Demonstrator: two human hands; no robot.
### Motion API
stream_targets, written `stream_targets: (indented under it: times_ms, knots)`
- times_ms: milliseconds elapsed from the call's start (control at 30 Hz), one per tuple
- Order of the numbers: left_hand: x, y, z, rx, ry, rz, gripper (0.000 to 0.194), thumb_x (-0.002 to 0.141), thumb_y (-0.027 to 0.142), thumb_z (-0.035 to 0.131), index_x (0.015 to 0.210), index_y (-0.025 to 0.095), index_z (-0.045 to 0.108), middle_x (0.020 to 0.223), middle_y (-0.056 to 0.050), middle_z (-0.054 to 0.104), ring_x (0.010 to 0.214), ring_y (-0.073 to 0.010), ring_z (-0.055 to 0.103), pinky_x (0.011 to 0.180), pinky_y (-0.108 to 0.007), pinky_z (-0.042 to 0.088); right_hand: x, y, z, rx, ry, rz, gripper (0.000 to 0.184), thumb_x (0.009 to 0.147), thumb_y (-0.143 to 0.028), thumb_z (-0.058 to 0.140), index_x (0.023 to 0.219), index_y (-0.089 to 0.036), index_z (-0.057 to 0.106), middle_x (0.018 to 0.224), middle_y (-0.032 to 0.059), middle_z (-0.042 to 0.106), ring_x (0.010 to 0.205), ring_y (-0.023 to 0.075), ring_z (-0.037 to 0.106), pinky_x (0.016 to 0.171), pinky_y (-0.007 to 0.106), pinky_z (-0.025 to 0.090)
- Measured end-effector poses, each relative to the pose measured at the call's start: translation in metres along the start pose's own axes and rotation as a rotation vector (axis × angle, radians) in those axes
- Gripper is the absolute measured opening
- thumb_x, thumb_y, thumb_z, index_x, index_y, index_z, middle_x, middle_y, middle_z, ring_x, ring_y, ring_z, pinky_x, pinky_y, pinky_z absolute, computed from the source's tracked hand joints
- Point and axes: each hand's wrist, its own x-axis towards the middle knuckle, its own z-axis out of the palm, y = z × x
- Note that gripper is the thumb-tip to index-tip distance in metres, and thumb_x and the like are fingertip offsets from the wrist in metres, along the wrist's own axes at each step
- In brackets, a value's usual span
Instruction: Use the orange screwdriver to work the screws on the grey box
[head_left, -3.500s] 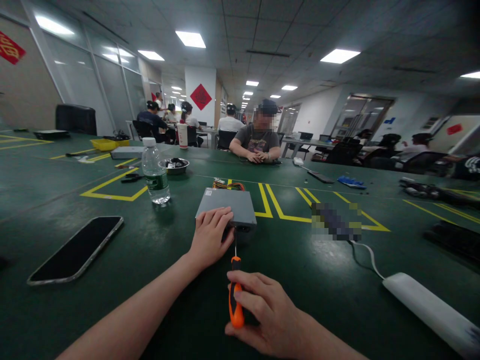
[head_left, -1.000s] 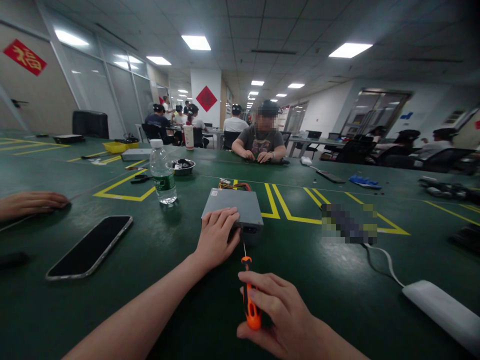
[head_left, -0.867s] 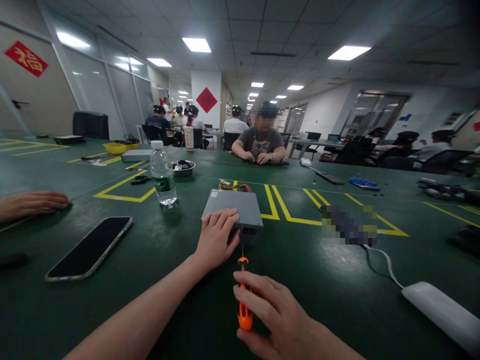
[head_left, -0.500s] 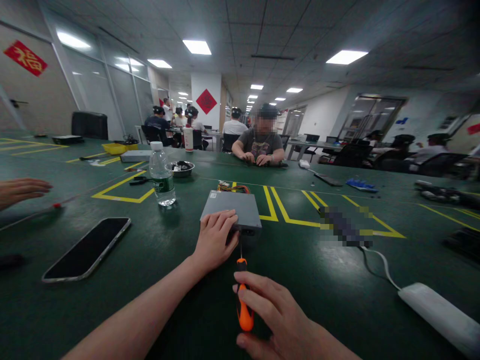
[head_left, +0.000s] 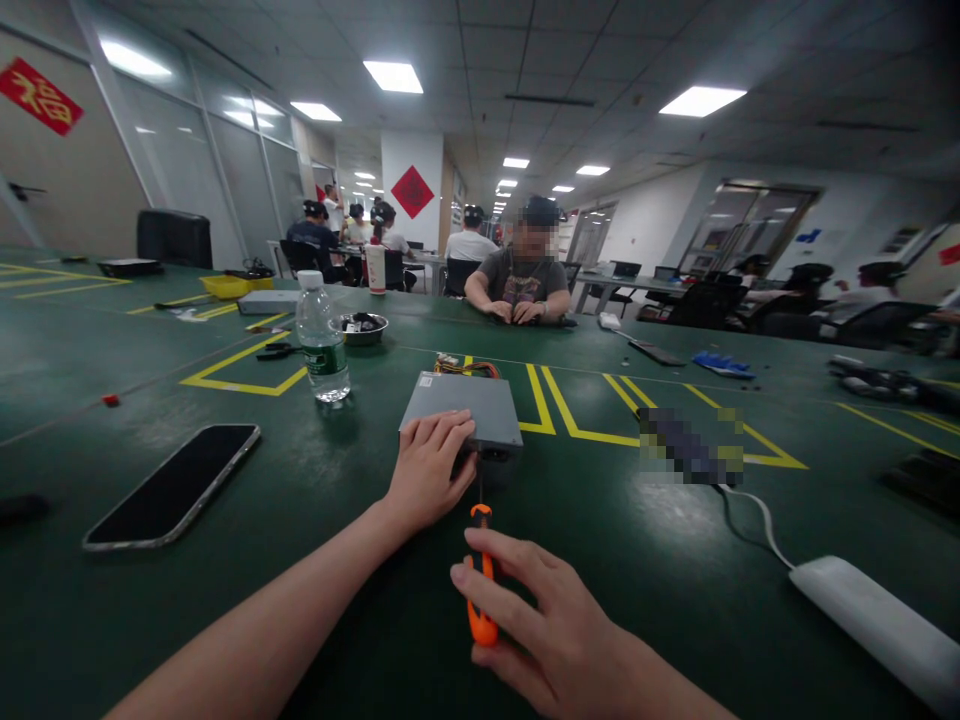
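A grey metal computer power supply [head_left: 487,405] lies on the green table, its bundle of coloured wires [head_left: 480,369] at the far side. My left hand [head_left: 431,460] grips its near left corner, fingers flat over the top and thumb against the front face. In my right hand [head_left: 536,610] is an orange and black screwdriver [head_left: 481,620], held by the handle between fingers and thumb. Its shaft points away from me to the front face, near the power socket. The tip is too small and dark to make out.
Left of the power supply stand a water bottle [head_left: 324,345] and a metal bowl [head_left: 361,330]; a phone [head_left: 176,485] lies nearer. A white power strip [head_left: 874,620] with a cable is at right. Across the table sits a person [head_left: 525,275].
Another hand at the left edge has gone out of view. My right fingers have shifted around the screwdriver handle, which shows turned slightly. My left hand keeps its place on the power supply.
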Motion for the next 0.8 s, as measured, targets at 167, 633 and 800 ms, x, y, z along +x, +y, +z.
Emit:
stream_targets:
  times_ms: [167, 633, 800]
  knots:
    - [-0.001, 0.000, 0.000, 0.000, -0.004, 0.000, 0.029, 0.084, 0.028, 0.049, 0.112, 0.023, 0.050, 0.124, -0.003, 0.056, 0.113, -0.0230, 0.046, 0.093, -0.041, 0.029, -0.002, 0.003, 0.003, 0.001, 0.178, 0.008, 0.025, 0.093, -0.037, 0.044, 0.105, -0.015, 0.044, 0.101, 0.0152, 0.064, 0.085, 0.0180, 0.066, 0.072, 0.028, 0.054]
    - [0.000, 0.000, 0.000, 0.005, -0.001, -0.008, 0.027, 0.086, 0.028, 0.048, 0.112, 0.024, 0.051, 0.125, -0.003, 0.056, 0.113, -0.0230, 0.046, 0.092, -0.042, 0.030, -0.006, 0.005, 0.010, 0.120, 0.187, 0.049, 0.036, 0.089, -0.043, 0.050, 0.110, -0.016, 0.042, 0.105, 0.0155, 0.063, 0.098, 0.0213, 0.063, 0.080, 0.030, 0.054]
    - [0.001, 0.000, -0.001, 0.010, -0.012, 0.008, 0.027, 0.086, 0.028, 0.047, 0.112, 0.023, 0.051, 0.124, -0.004, 0.056, 0.112, -0.0233, 0.046, 0.091, -0.042, 0.030, -0.006, 0.006, 0.009, 0.104, 0.139, 0.053, 0.036, 0.090, -0.044, 0.049, 0.109, -0.015, 0.041, 0.106, 0.0162, 0.063, 0.098, 0.0210, 0.064, 0.081, 0.029, 0.053]
